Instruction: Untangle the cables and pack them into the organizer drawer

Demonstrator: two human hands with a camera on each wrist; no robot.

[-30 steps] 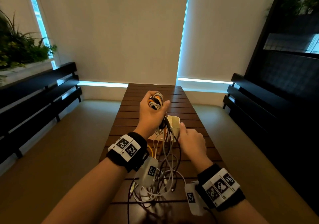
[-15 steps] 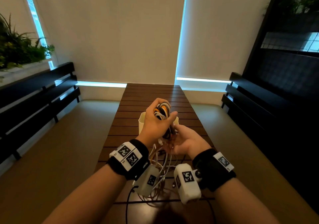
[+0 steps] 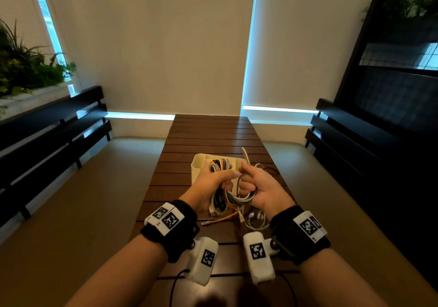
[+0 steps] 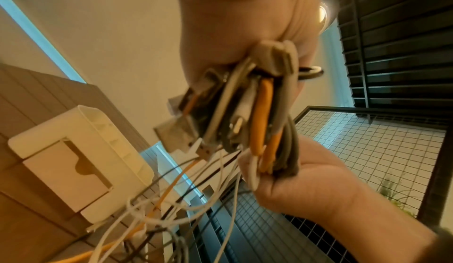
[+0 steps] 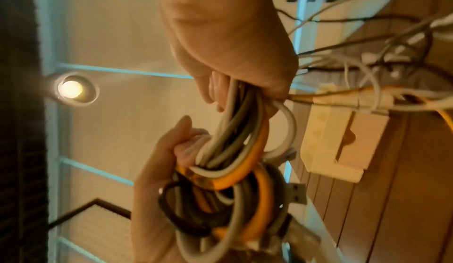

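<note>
A tangled bundle of white, grey, orange and black cables (image 3: 225, 197) hangs between my two hands above the wooden table (image 3: 213, 136). My left hand (image 3: 214, 181) grips the coiled part of the bundle (image 4: 247, 112), from which USB plugs stick out. My right hand (image 3: 256, 186) curls its fingers round several white and grey loops (image 5: 235, 131) pulled out of the same bundle. The white organizer drawer (image 3: 198, 167) stands on the table just behind my hands, its top open. Loose cable ends (image 4: 157, 209) trail down to the table.
An orange cable end (image 3: 220, 220) and a thin white coil (image 3: 257, 219) lie on the table under my hands. One white plug (image 3: 245, 155) sticks up above my right hand. Dark slatted benches (image 3: 47, 136) run along both sides of the table.
My left hand has come down and closer with the bundle. The right hand left the table, came up under the bundle and now grips loops of it.
</note>
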